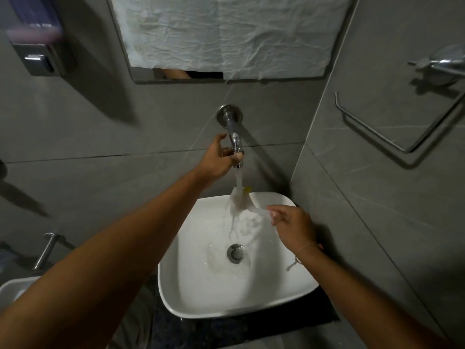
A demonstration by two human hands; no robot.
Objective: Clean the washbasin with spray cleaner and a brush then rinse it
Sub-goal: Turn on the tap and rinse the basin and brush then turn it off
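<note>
Your left hand [218, 157] wraps the wall tap [235, 141] as water pours into the white washbasin [289, 295] directly below; your right hand [292, 224], fingers loosely curled, holds nothing beside the stream. A paper-covered mirror [226, 34] hangs above the tap.

Mirror [226, 74] mostly covered by crumpled white sheet [226, 31] — top cut off. Dispenser [37, 34] at upper left blurred. Right hand [292, 225] fingertips smeared by running water [239, 197] — grip undeterminable.
</note>
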